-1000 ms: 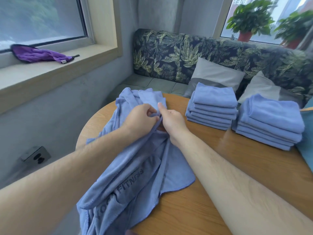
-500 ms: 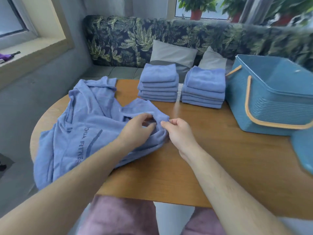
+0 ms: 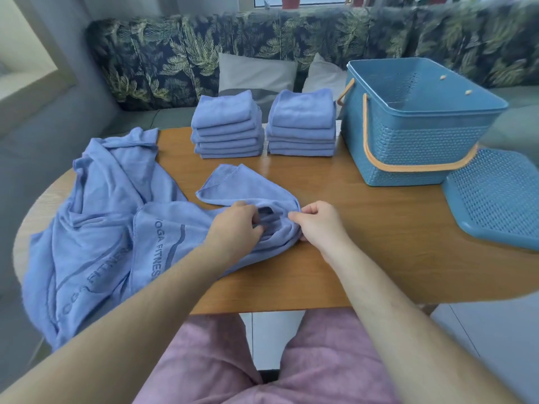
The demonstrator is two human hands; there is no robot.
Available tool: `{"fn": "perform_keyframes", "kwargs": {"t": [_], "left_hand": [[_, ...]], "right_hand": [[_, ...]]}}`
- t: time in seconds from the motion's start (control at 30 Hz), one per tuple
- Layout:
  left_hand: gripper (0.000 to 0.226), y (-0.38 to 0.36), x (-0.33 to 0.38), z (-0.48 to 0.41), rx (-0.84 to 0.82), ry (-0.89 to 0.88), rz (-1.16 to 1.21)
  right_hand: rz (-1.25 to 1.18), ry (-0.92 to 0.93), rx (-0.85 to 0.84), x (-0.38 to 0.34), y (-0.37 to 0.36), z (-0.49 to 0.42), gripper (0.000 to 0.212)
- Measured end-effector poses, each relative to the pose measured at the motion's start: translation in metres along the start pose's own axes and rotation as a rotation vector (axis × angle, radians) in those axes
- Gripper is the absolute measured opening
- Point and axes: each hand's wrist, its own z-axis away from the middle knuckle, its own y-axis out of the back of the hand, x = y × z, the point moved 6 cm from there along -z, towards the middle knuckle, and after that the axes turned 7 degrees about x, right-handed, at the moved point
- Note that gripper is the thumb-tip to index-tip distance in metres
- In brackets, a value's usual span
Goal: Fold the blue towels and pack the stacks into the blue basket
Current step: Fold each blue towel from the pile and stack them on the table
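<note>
A loose blue towel [image 3: 163, 228] printed "YOGA FITNESS" lies crumpled over the left half of the round wooden table [image 3: 364, 258], on a pile of more unfolded towels [image 3: 96, 228]. My left hand [image 3: 236, 228] grips its bunched edge. My right hand [image 3: 318, 224] pinches the same edge close beside it. One corner of the towel [image 3: 230, 185] lies flat beyond my hands. Two stacks of folded blue towels [image 3: 227, 126] [image 3: 303, 123] stand at the table's far side. The blue basket [image 3: 414, 135] with orange handles stands open at the right, with no towels seen inside.
The basket's blue lid [image 3: 495, 199] lies flat at the table's right edge. A leaf-patterned bench [image 3: 175, 59] with two grey cushions [image 3: 256, 71] runs behind the table. Some of the loose towels hang over the table's left edge. My lap in pink cloth [image 3: 306, 360] shows below the near edge.
Both hands have drawn the towel's edge from the far left of the table toward its middle near edge. My view has swung right, bringing the basket and lid into sight.
</note>
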Motion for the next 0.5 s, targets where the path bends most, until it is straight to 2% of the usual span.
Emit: {"fn": "perform_keyframes", "kwargs": {"t": [0.1,0.17,0.23,0.27,0.37,0.5], "left_hand": [[0.039,0.003,0.003,0.003,0.033,0.001,-0.090],[0.035,0.004,0.000,0.001,0.007,0.041,-0.133],[0.017,0.003,-0.008,-0.002,-0.039,0.090,-0.148],[0.017,0.002,-0.011,-0.003,-0.060,0.109,-0.143],[0.039,-0.005,-0.018,-0.006,-0.106,0.103,-0.130],[0.063,-0.005,-0.020,-0.010,0.037,0.020,-0.090]], "right_hand": [[-0.032,0.018,0.005,0.000,0.000,0.003,0.030],[-0.025,0.047,0.010,0.001,0.000,0.006,0.031],[-0.007,0.097,0.018,0.004,0.001,0.008,0.029],[-0.009,0.125,0.016,0.006,0.002,0.010,0.029],[0.009,0.191,-0.016,0.009,0.002,0.011,0.031],[-0.044,0.225,-0.040,0.007,0.004,0.010,0.031]]}}
